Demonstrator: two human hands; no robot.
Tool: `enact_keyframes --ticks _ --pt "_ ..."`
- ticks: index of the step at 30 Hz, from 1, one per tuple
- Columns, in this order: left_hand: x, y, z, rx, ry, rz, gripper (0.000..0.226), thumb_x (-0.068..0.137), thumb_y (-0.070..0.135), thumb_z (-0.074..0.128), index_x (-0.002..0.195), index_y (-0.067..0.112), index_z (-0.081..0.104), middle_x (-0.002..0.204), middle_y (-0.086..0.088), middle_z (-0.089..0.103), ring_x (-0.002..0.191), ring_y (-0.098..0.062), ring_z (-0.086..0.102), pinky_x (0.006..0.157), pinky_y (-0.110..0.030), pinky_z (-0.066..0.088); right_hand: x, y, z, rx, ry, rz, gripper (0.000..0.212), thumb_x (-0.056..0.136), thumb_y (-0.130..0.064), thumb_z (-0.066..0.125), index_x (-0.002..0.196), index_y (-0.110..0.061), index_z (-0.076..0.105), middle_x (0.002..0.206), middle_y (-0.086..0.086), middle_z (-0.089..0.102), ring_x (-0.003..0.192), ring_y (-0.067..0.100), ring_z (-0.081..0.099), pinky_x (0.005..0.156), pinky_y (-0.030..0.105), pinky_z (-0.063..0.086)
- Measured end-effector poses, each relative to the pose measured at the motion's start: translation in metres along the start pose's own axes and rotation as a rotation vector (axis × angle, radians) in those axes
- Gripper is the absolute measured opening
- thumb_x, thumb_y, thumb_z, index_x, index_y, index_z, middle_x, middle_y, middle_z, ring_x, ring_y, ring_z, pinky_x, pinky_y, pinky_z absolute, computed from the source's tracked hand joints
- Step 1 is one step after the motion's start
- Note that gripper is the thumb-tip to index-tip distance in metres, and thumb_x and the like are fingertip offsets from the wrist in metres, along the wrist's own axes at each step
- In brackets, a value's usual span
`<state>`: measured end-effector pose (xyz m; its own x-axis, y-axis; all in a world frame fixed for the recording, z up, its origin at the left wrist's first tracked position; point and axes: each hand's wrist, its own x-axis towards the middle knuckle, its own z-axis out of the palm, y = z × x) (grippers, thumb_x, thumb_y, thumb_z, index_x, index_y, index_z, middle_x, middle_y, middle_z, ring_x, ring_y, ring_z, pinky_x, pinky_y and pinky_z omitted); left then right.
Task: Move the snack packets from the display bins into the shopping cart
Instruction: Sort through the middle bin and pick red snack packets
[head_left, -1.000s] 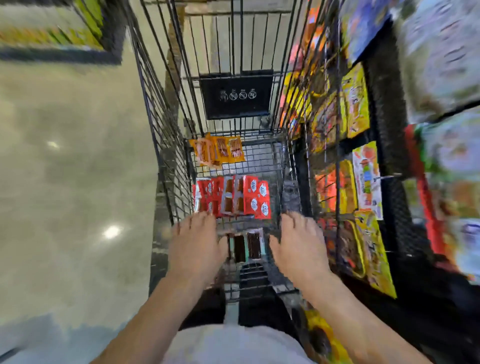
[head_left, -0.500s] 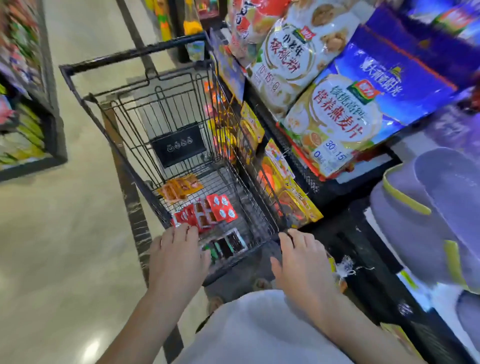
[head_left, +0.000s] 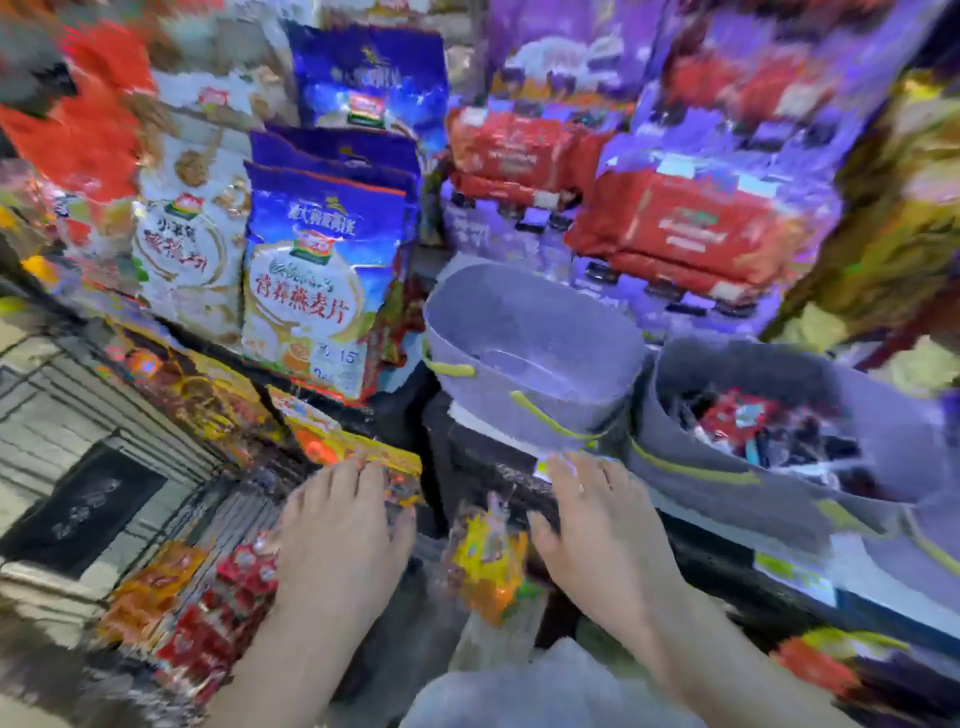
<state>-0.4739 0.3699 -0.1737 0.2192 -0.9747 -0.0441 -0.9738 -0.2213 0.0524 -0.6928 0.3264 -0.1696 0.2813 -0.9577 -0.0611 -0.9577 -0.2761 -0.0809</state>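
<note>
Both hands lie flat with fingers straight, holding nothing. The left hand (head_left: 337, 545) is over the near edge of the cart (head_left: 62, 415). The right hand (head_left: 602, 535) is at the shelf front, just below an empty bin (head_left: 519, 322). Loose packets (head_left: 737, 415) sit heaped in the right bin (head_left: 701, 488), and red packets (head_left: 208, 613) already lie in the cart. The packets look light, soft and probably slippery, so I would pinch 1 by its sealed edge or scoop several from beneath.
</note>
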Motion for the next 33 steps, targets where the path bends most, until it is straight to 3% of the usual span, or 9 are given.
enact_keyframes --ticks 5,10,13,16,17,20,25,28,33 --pt "0.026 0.115 -0.01 -0.036 -0.028 0.184 0.055 0.088 0.037 0.081 0.131 0.005 0.069 0.139 -0.017 0.066 0.127 -0.04 0.062 0.107 -0.051 0.048 -0.017 0.104 -0.024 0.068 0.063 0.158 0.054 0.087 -0.044 0.068 0.135 -0.017 0.062 0.135 0.006 0.062 0.118 0.034 0.06 0.096 0.045 0.049" --pt "0.049 0.201 -0.01 -0.035 -0.007 0.348 0.049 0.079 0.031 0.09 0.115 0.003 0.073 0.115 -0.019 0.074 0.105 -0.044 0.07 0.091 -0.054 0.057 -0.03 0.19 -0.034 0.117 0.095 0.289 0.054 0.08 -0.033 0.082 0.125 -0.006 0.069 0.123 0.014 0.068 0.107 0.041 0.065 0.09 0.052 0.055" --pt "0.073 0.233 -0.01 -0.08 0.015 0.409 0.046 0.088 0.037 0.081 0.122 0.007 0.071 0.123 -0.014 0.072 0.112 -0.042 0.066 0.095 -0.051 0.054 -0.027 0.231 -0.036 0.127 0.089 0.329 0.05 0.082 -0.035 0.083 0.121 -0.007 0.07 0.116 0.013 0.071 0.098 0.04 0.066 0.081 0.047 0.057" --pt "0.105 0.256 -0.004 -0.119 0.049 0.478 0.049 0.099 0.047 0.064 0.136 0.016 0.061 0.137 -0.004 0.064 0.123 -0.034 0.059 0.103 -0.046 0.047 -0.013 0.269 -0.038 0.139 -0.008 0.328 0.049 0.102 -0.045 0.054 0.144 -0.02 0.053 0.136 0.003 0.059 0.122 0.029 0.055 0.101 0.037 0.044" --pt "0.117 0.263 -0.001 -0.125 0.058 0.5 0.05 0.102 0.049 0.058 0.141 0.018 0.056 0.141 -0.002 0.061 0.127 -0.031 0.056 0.106 -0.043 0.043 -0.007 0.28 -0.039 0.186 -0.041 0.327 0.047 0.104 -0.042 0.051 0.146 -0.022 0.05 0.139 0.002 0.058 0.124 0.027 0.053 0.101 0.034 0.041" --pt "0.151 0.278 0.013 -0.206 0.04 0.535 0.056 0.105 0.044 0.055 0.152 0.013 0.046 0.149 -0.007 0.055 0.131 -0.033 0.052 0.108 -0.042 0.04 0.009 0.299 -0.045 0.288 -0.117 0.323 0.041 0.105 -0.033 0.054 0.145 -0.022 0.054 0.141 0.003 0.057 0.12 0.024 0.057 0.096 0.035 0.045" --pt "0.182 0.28 0.041 -0.33 -0.073 0.596 0.058 0.108 0.033 0.052 0.16 0.011 0.037 0.161 -0.006 0.044 0.147 -0.027 0.037 0.119 -0.042 0.036 0.037 0.315 -0.035 0.249 -0.294 0.325 0.044 0.104 -0.019 0.055 0.148 -0.024 0.052 0.148 0.002 0.055 0.128 0.023 0.056 0.102 0.032 0.043" --pt "0.188 0.277 0.052 -0.406 -0.091 0.625 0.057 0.107 0.026 0.051 0.16 0.013 0.039 0.164 -0.001 0.04 0.15 -0.02 0.031 0.121 -0.039 0.034 0.048 0.323 -0.021 0.18 -0.437 0.309 0.038 0.102 -0.023 0.056 0.14 -0.022 0.061 0.137 0.004 0.063 0.123 0.024 0.058 0.099 0.032 0.042" --pt "0.189 0.277 0.054 -0.423 -0.084 0.631 0.054 0.104 0.026 0.053 0.156 0.014 0.044 0.16 -0.001 0.042 0.148 -0.019 0.034 0.117 -0.038 0.038 0.048 0.342 -0.008 0.158 -0.51 0.259 0.017 0.098 -0.028 0.064 0.113 -0.024 0.069 0.111 -0.002 0.068 0.103 0.022 0.06 0.085 0.035 0.049"
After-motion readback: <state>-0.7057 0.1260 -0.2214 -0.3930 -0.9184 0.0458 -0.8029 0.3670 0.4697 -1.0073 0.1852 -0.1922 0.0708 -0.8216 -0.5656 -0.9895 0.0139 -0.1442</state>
